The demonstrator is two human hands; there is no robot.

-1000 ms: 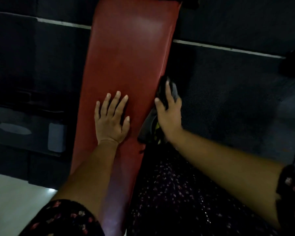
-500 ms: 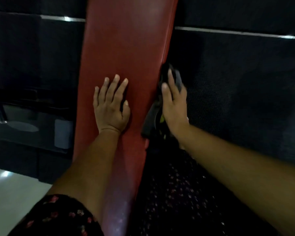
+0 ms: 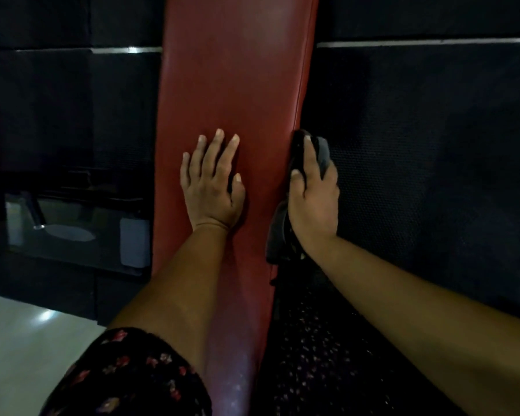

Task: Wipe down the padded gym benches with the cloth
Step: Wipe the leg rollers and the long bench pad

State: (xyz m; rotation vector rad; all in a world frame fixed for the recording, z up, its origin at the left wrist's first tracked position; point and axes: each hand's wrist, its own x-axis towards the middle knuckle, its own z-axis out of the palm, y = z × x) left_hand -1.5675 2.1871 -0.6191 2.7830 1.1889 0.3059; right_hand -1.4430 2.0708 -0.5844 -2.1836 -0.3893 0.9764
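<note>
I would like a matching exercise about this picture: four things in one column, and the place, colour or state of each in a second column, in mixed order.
Column one:
1. left hand
2. right hand
3. cloth
4. bench

Column two:
A. red and padded
B. lies flat on the bench top, fingers straight
C. dark, hangs at the right edge of the bench
D. holds the cloth against the bench's right edge

Pairs: 1-B, 2-D, 3-C, 4-A
</note>
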